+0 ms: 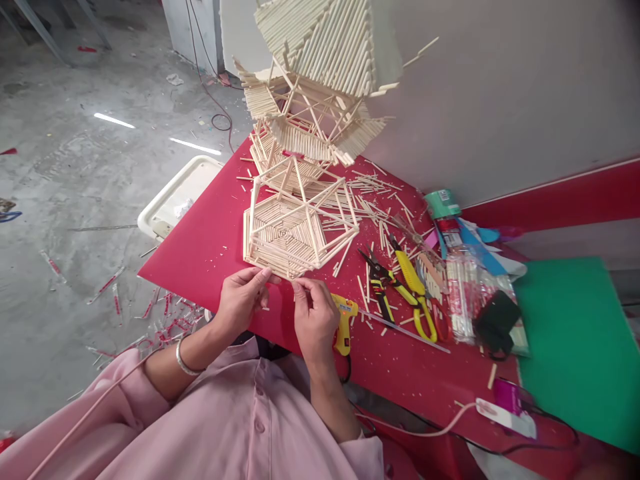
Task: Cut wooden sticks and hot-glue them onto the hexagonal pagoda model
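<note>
My left hand [245, 295] is closed in a pinch at the near edge of a hexagonal frame [316, 235] built of thin wooden sticks. Across from it, my right hand [315, 312] pinches with thumb and forefinger. A pale wooden stick [283, 276] seems to span the two sets of fingertips; whether it touches the frame I cannot tell. The frame has a spiral-patterned stick base and open struts rising around it. Just right of my right hand lies a yellow glue gun [345, 323], with a clear glue stick at its back.
Behind the frame rises a tiered stick tower [325, 53]. Loose sticks [373, 183] litter the red table [200, 233]. Black-and-yellow pliers [383, 287], yellow-handled cutters [413, 273] and packets of sticks [460, 290] lie at right, near a green sheet [575, 340]. Cables cross the front.
</note>
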`<state>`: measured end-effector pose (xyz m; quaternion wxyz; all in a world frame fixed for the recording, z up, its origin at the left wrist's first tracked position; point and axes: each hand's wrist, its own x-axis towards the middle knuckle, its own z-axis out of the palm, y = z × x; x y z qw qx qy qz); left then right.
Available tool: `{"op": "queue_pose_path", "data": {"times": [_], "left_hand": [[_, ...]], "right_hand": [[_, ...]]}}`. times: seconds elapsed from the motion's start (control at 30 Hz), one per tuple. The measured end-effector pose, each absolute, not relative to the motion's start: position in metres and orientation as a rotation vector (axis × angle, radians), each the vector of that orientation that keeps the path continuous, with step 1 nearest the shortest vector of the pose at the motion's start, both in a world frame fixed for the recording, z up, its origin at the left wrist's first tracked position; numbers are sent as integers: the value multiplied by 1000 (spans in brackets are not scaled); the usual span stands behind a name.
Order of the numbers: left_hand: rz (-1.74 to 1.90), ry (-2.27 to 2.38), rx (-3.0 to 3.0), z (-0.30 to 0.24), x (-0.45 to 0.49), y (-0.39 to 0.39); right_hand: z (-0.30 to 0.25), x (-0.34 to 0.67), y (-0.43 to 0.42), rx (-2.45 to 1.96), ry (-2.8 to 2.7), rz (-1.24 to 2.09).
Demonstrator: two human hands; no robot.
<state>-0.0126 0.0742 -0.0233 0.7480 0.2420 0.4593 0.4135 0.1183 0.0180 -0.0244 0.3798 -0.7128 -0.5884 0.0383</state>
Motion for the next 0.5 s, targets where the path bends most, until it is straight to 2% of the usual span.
{"op": "queue_pose_path", "data": {"times": [0.5], "left_hand": [[921, 983, 524, -24, -13, 74]], "right_hand": [[-23, 116, 19, -1808, -1546, -24]]}}
